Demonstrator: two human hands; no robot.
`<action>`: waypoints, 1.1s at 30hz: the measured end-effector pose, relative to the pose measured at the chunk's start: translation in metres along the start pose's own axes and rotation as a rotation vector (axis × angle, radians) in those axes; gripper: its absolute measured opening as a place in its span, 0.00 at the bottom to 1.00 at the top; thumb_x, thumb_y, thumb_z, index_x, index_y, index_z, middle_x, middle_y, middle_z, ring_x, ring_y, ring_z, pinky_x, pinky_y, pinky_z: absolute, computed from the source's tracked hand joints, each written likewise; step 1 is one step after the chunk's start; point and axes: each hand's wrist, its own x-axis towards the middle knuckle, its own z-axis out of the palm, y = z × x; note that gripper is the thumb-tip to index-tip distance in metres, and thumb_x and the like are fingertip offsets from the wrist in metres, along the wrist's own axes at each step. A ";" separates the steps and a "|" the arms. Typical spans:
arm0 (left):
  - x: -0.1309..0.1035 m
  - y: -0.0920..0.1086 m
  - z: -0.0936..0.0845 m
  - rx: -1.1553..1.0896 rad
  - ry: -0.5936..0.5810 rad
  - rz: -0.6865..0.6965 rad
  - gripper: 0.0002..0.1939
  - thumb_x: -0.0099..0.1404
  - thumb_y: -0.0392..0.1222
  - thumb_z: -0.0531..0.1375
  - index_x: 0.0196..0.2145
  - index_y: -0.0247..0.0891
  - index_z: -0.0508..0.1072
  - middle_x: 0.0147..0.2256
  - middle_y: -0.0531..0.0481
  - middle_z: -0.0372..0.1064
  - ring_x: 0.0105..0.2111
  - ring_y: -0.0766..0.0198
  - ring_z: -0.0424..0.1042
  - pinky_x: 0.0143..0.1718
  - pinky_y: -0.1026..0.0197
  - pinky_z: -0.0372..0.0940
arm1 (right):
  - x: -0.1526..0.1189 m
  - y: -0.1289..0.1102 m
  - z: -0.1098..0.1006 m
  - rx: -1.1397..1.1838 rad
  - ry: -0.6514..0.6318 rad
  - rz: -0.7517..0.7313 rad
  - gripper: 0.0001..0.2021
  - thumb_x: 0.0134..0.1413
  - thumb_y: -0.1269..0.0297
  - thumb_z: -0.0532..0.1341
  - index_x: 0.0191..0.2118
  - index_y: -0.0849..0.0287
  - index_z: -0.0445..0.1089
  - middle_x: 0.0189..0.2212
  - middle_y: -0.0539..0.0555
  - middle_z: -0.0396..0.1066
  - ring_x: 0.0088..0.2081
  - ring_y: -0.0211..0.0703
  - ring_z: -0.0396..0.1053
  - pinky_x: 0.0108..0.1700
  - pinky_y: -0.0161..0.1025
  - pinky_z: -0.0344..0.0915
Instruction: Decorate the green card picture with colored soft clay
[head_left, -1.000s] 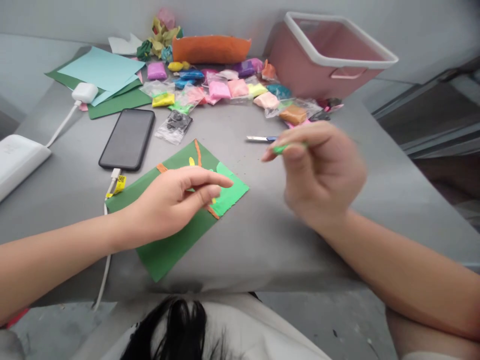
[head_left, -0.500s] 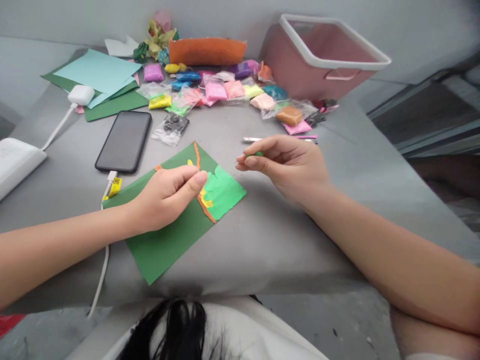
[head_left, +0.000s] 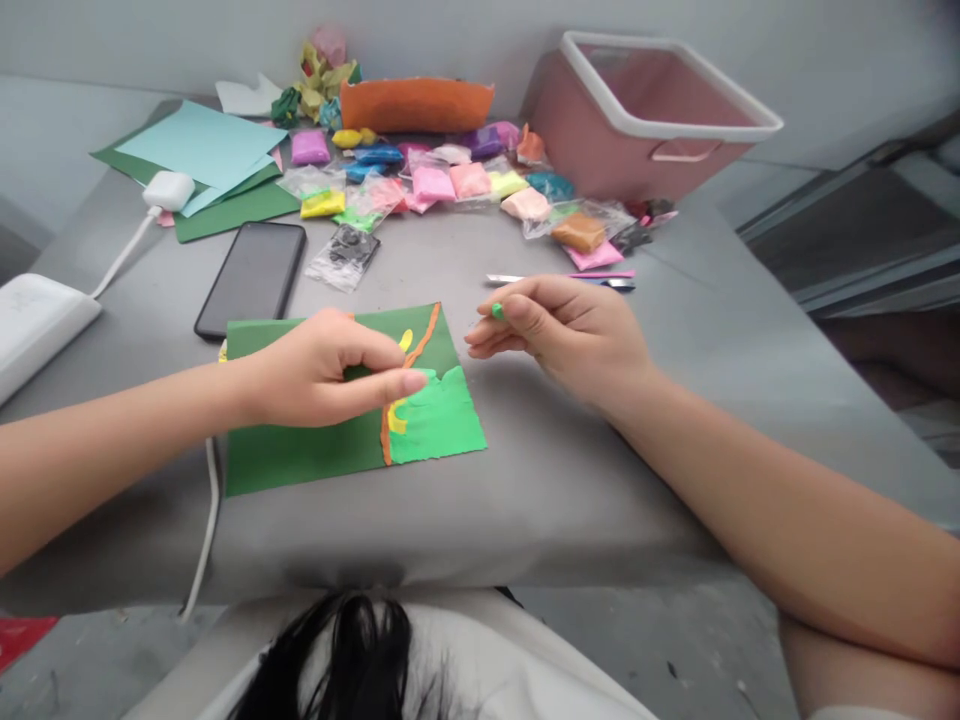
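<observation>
A dark green card (head_left: 300,455) lies on the table. Its right part bears a layer of bright green clay (head_left: 442,425), bordered by an orange clay strip (head_left: 429,335) with yellow clay pieces (head_left: 406,341) along it. My left hand (head_left: 334,370) is over the card, thumb stretched out and slightly apart from the index finger, with nothing visible in it; it covers part of the strip. To the right, above the table, my right hand (head_left: 562,335) pinches a small lump of green clay (head_left: 498,311) between thumb and fingers.
Behind the card lie a phone (head_left: 251,275), a craft knife (head_left: 506,279) and several bagged clay packets (head_left: 433,184). A pink bin (head_left: 607,150) stands back right, coloured paper sheets (head_left: 195,145) back left. A white power bank (head_left: 41,320) and its cable (head_left: 212,520) are left.
The card has turned counterclockwise, so its lower edge is now nearly level. My left thumb has come away from the index finger. My right hand has tilted, showing more of the green lump.
</observation>
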 end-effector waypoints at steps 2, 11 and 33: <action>-0.002 0.007 0.004 0.074 0.174 -0.084 0.18 0.71 0.49 0.55 0.25 0.41 0.61 0.21 0.57 0.52 0.21 0.67 0.50 0.26 0.60 0.50 | 0.000 0.001 0.000 -0.039 0.019 -0.039 0.12 0.50 0.53 0.74 0.32 0.54 0.75 0.28 0.50 0.79 0.30 0.42 0.78 0.38 0.43 0.80; -0.009 0.005 0.016 -0.144 0.316 -0.230 0.12 0.64 0.49 0.66 0.39 0.39 0.75 0.39 0.50 0.76 0.40 0.61 0.74 0.39 0.63 0.70 | 0.000 0.000 0.002 0.009 -0.023 0.018 0.15 0.55 0.46 0.69 0.36 0.53 0.78 0.31 0.53 0.81 0.32 0.45 0.80 0.38 0.46 0.81; -0.012 -0.014 0.026 -0.263 0.341 -0.256 0.12 0.75 0.45 0.50 0.43 0.38 0.71 0.23 0.58 0.56 0.23 0.69 0.58 0.25 0.65 0.57 | -0.003 0.000 0.007 -0.281 -0.006 -0.135 0.12 0.47 0.51 0.73 0.33 0.54 0.81 0.29 0.52 0.79 0.31 0.42 0.74 0.31 0.38 0.70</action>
